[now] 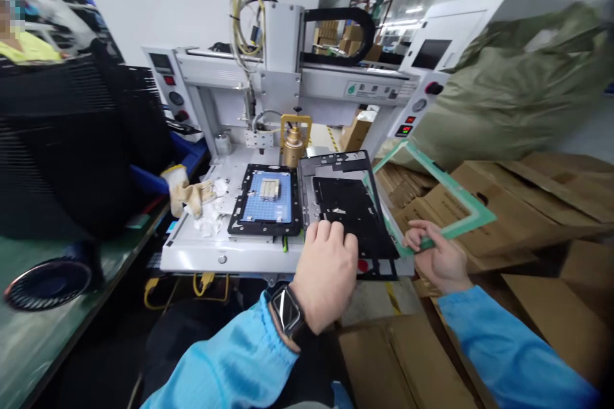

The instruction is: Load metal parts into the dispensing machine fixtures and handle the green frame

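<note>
My left hand (329,271) rests palm down, fingers curled, on the near edge of a black panel (352,208) lying in the right fixture of the machine bed. It pins the panel. My right hand (439,255) pinches the near edge of a green rectangular frame film (460,195), lifted and tilted to the right of the panel. A second black fixture with a blue grid pad (266,201) sits to the left, nothing touching it.
A white desktop machine (288,77) with a brass nozzle (293,140) stands behind the bed. A work glove (189,195) and scraps lie at the left of the bed. Cardboard boxes (527,204) and a green sack (518,89) fill the right. Another person sits far left.
</note>
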A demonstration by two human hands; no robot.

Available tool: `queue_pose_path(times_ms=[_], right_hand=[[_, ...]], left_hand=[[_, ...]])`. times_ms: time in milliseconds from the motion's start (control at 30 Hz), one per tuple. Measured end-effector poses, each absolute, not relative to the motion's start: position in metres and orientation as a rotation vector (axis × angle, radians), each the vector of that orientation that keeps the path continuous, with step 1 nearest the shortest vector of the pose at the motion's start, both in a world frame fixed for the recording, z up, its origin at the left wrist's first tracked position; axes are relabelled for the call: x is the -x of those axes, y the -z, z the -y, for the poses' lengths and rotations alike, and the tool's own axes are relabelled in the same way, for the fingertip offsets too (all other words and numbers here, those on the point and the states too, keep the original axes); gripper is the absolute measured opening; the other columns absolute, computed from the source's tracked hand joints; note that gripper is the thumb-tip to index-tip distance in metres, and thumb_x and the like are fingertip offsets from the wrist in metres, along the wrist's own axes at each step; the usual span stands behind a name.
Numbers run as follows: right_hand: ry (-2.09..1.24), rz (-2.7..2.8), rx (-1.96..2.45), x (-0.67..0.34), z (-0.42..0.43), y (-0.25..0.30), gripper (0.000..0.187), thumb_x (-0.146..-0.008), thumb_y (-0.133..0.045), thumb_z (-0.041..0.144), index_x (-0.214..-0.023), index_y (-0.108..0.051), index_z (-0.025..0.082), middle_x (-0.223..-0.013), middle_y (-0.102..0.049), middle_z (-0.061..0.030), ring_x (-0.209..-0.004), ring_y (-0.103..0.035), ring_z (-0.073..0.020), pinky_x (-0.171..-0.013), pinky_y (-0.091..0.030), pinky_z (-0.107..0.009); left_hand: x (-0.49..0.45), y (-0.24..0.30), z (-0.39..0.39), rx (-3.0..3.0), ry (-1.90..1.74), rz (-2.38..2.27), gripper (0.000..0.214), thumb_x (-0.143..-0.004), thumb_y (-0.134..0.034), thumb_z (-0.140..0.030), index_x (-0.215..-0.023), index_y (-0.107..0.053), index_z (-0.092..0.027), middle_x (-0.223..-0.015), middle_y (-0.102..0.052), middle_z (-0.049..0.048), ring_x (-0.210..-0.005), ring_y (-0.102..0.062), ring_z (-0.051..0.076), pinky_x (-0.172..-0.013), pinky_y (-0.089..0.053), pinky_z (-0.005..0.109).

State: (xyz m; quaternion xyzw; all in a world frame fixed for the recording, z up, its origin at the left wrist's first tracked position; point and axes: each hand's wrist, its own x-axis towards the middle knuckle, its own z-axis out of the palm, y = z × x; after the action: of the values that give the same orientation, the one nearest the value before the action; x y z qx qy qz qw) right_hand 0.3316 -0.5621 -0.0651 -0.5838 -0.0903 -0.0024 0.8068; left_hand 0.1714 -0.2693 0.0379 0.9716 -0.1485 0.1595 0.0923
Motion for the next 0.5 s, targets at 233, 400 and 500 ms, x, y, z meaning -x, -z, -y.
queue_pose_path(times_ms=[233,400,500], right_hand=[[0.032,0.158,1.273,-0.32,0.514,0.039,0.036,-0.066,-0.092,0.041,-0.066,-0.063,0.018,-0.052,-0.032,0.0044,-0.048,-0.032,-0.0071,-0.051,-0.038,-0.023],[0.004,0.159,1.219,-0.32,0.509,0.037,0.044,-0.065,-0.091,0.033,-0.061,-0.05,0.019,-0.053,-0.032,0.0041,-0.049,-0.032,-0.0083,-0.049,-0.033,-0.023],[0.004,0.187,1.213,-0.327,0.516,0.049,0.037,-0.072,-0.087,0.029,-0.065,-0.051,0.019,-0.056,-0.033,0.0037,-0.051,-0.032,-0.0092,-0.051,-0.033,-0.024]], left_hand=[[-0.132,-0.038,0.25,-2.955,-0.663,0.309,0.027,-0.085,-0.075,-0.022,-0.107,-0.061,-0.019,-0.106,-0.057,0.0117,-0.097,-0.051,0.029,-0.09,-0.05,0.05],[-0.119,-0.025,0.232,-2.979,-0.732,0.231,0.047,-0.076,-0.087,-0.026,-0.115,-0.062,-0.018,-0.111,-0.056,0.0117,-0.103,-0.05,0.031,-0.093,-0.049,0.051],[-0.112,-0.018,0.223,-2.992,-0.701,0.186,0.058,-0.073,-0.091,-0.03,-0.121,-0.061,-0.018,-0.116,-0.055,0.0121,-0.108,-0.048,0.033,-0.095,-0.048,0.051]])
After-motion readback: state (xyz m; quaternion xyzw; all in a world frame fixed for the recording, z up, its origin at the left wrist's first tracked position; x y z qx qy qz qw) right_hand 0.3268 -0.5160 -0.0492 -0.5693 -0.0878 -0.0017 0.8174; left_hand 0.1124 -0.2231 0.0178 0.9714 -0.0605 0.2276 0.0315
